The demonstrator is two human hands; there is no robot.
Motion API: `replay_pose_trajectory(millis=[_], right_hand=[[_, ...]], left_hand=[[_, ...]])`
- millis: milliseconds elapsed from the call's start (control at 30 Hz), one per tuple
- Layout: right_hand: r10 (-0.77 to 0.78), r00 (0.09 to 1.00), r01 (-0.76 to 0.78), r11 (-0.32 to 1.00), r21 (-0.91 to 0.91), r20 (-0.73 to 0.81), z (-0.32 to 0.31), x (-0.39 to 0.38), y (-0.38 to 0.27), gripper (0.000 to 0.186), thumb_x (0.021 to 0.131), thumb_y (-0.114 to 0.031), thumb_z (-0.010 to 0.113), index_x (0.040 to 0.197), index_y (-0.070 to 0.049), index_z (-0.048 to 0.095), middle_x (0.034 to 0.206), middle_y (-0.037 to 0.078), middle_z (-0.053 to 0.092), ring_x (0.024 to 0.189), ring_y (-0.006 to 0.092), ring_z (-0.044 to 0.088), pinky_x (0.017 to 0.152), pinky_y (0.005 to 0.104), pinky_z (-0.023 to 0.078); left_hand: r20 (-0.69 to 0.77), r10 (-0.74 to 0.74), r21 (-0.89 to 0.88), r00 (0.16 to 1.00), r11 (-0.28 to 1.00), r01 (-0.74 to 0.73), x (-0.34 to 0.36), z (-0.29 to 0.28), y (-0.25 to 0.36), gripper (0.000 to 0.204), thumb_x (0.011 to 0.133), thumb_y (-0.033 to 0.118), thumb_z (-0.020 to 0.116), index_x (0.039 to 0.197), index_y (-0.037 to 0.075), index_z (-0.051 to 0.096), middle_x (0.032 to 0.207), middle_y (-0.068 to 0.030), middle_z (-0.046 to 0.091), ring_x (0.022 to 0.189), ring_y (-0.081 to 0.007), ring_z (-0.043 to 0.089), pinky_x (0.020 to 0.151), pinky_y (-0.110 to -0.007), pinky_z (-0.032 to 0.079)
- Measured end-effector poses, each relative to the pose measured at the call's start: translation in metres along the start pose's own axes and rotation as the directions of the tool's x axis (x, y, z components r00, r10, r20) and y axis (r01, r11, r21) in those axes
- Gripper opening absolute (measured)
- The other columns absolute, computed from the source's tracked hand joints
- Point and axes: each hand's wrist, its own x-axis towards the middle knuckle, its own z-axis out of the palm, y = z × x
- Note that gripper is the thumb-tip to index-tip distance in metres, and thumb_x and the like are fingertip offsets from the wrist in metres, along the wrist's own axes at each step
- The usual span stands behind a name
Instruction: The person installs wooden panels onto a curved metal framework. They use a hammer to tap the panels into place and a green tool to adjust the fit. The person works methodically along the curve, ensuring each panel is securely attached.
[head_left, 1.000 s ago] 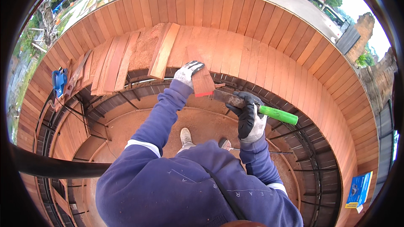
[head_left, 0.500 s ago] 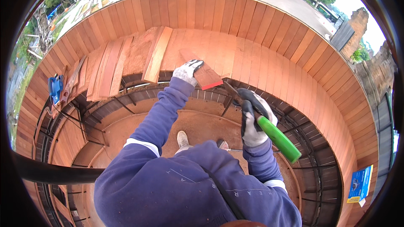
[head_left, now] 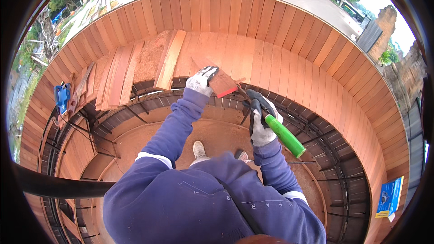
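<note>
My left hand (head_left: pixel 202 80), in a white and black glove, presses down on a short reddish wooden board (head_left: pixel 216 77) with a red end, lying across the curved plank deck. My right hand (head_left: pixel 261 119), also gloved, grips a hammer with a green handle (head_left: pixel 284 135). The hammer's dark head (head_left: pixel 242 92) sits right beside the board's near end. Both arms wear blue sleeves. My feet (head_left: pixel 199 149) stand on the brown floor below.
Reddish planks form a curved ring deck (head_left: pixel 289 63) over a black metal frame (head_left: pixel 149 104). Loose boards (head_left: pixel 170 61) lie stacked to the left. A blue power tool (head_left: pixel 61 97) rests at the far left, a blue box (head_left: pixel 389 196) at the right. A dark bar (head_left: pixel 58 185) crosses low left.
The right hand has swung the hammer from level to slanting, its head dropping toward the board's end. The left hand stays on the board, which has turned slightly.
</note>
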Motion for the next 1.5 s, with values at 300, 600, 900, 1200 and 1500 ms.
replay_pose_trajectory(millis=[300, 600, 900, 1200, 1500], right_hand=[[0.406, 0.91, -0.366, 0.697, 0.616, 0.082, 0.011, 0.0, 0.009, 0.039, 0.095, -0.027, 0.058, 0.115, 0.007, 0.057, 0.113, 0.019, 0.063, 0.104, 0.0295, 0.063, 0.086, 0.0465, 0.057], [-0.286, 0.954, 0.284, 0.958, 0.042, 0.088, -0.009, 0.018, -0.063, 0.037, 0.09, -0.023, 0.061, 0.113, 0.007, 0.061, 0.105, 0.022, 0.068, 0.091, 0.0322, 0.069, 0.09, 0.0424, 0.051], [-0.139, 0.98, 0.158, 0.979, -0.133, 0.142, 0.022, -0.001, 0.009, 0.038, 0.083, -0.007, 0.065, 0.118, 0.005, 0.059, 0.112, 0.022, 0.065, 0.099, 0.0332, 0.067, 0.086, 0.0377, 0.054], [-0.009, 0.992, -0.019, 0.976, 0.218, 0.128, 0.012, 0.005, -0.038, 0.028, 0.096, -0.009, 0.051, 0.12, 0.004, 0.052, 0.112, 0.019, 0.062, 0.096, 0.0249, 0.065, 0.083, 0.0355, 0.054], [0.324, 0.932, -0.317, 0.946, -0.066, 0.161, -0.017, 0.013, -0.021, 0.014, 0.09, -0.001, 0.058, 0.104, -0.001, 0.062, 0.086, 0.007, 0.066, 0.078, 0.0121, 0.062, 0.061, 0.0253, 0.05]], left_hand=[[-0.06, -0.034, -0.164, 0.998, 0.986, 0.024, -0.021, -0.017, -0.009, 0.041, 0.079, 0.009, 0.063, 0.12, 0.008, 0.064, 0.12, -0.0147, 0.064, 0.116, -0.0307, 0.059, 0.1, -0.038, 0.047], [-0.075, 0.021, -0.125, 0.997, 0.992, -0.03, -0.014, -0.025, -0.017, 0.04, 0.082, 0.008, 0.066, 0.121, 0.004, 0.063, 0.121, -0.0159, 0.064, 0.116, -0.0301, 0.06, 0.1, -0.037, 0.048], [0.004, -0.06, -0.094, 0.998, 0.994, 0.06, -0.01, -0.018, -0.02, 0.042, 0.082, 0.004, 0.054, 0.122, 0.007, 0.063, 0.124, -0.0151, 0.063, 0.119, -0.0293, 0.058, 0.103, -0.037, 0.045], [-0.084, -0.017, -0.12, 0.996, 0.993, 0.007, -0.022, -0.029, -0.018, 0.042, 0.081, 0.007, 0.058, 0.123, 0.007, 0.062, 0.123, -0.0162, 0.063, 0.119, -0.0312, 0.058, 0.103, -0.037, 0.045], [-0.144, -0.024, -0.204, 0.989, 0.979, -0.006, -0.024, -0.035, -0.026, 0.042, 0.077, 0.007, 0.067, 0.119, 0.005, 0.064, 0.118, -0.0168, 0.065, 0.114, -0.0309, 0.061, 0.099, -0.037, 0.049]])
